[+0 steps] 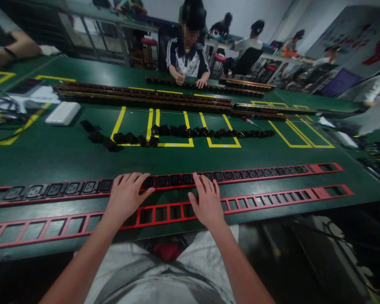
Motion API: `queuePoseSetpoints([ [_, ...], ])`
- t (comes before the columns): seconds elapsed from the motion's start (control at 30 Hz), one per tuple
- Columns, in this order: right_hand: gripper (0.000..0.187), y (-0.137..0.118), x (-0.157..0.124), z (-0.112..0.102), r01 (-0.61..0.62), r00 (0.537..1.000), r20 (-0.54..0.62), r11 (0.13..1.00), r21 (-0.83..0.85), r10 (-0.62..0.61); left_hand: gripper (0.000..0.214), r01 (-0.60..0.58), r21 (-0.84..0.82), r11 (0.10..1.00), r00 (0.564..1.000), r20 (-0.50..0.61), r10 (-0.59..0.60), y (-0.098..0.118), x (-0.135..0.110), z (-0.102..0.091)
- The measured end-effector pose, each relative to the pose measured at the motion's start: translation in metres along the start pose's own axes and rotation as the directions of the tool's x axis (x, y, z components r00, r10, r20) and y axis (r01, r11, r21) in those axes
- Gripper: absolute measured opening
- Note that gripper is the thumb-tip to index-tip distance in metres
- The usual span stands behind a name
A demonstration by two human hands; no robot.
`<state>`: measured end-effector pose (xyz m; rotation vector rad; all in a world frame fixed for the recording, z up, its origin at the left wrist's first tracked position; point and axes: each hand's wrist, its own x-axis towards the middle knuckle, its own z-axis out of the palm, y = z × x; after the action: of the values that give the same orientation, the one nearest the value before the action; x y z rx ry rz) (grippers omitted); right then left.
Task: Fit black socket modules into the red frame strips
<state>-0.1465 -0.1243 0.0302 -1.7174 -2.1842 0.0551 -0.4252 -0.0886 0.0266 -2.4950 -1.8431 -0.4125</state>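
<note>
Across the green table runs a long red metal strip (315,169), its openings filled with black power sockets (174,180). My left hand (126,197) lies over this strip left of its middle, thumb and fingers apart. My right hand (207,202) rests on it farther right, fingers spread and fingertips on the sockets. Closer to me and roughly parallel lies a second red strip (161,214) with bare rectangular openings; my wrists and palm cross above it. Neither hand is closed round anything, and my hands hide parts of both strips.
Loose black sockets (190,132) form an uneven row beyond the strips. Behind them lie long dark strips (139,96), a white box (63,113) and a screwdriver (251,122). Yellow tape (177,145) marks the table (82,160). A person (188,55) works opposite; others sit farther back.
</note>
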Motion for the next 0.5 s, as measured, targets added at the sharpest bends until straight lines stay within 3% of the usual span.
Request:
queuePoseSetpoints([
  [0.13, 0.046, 0.0015, 0.0, 0.0008, 0.011, 1.0, 0.009, 1.0, -0.006, -0.011, 0.04, 0.002, 0.003, 1.0, 1.0, 0.0, -0.002, -0.0004, 0.0, -0.0001],
  [0.3, 0.059, 0.0021, -0.0001, 0.003, -0.003, 1.0, -0.027, 1.0, 0.002, 0.003, 0.041, 0.003, -0.006, 1.0, 1.0, 0.004, -0.003, -0.0003, 0.0006, -0.0006],
  [0.43, 0.045, 0.002, 0.0001, 0.0032, 0.014, 1.0, 0.0, 1.0, -0.017, -0.014, 0.041, 0.012, -0.015, 1.0, 1.0, 0.011, -0.012, -0.0001, 0.0006, -0.0005],
  [0.5, 0.05, 0.0017, 0.0001, 0.0029, 0.008, 1.0, -0.003, 1.0, -0.019, -0.008, 0.042, 0.012, -0.026, 1.0, 1.0, 0.009, -0.012, -0.0003, 0.0004, -0.0003],
])
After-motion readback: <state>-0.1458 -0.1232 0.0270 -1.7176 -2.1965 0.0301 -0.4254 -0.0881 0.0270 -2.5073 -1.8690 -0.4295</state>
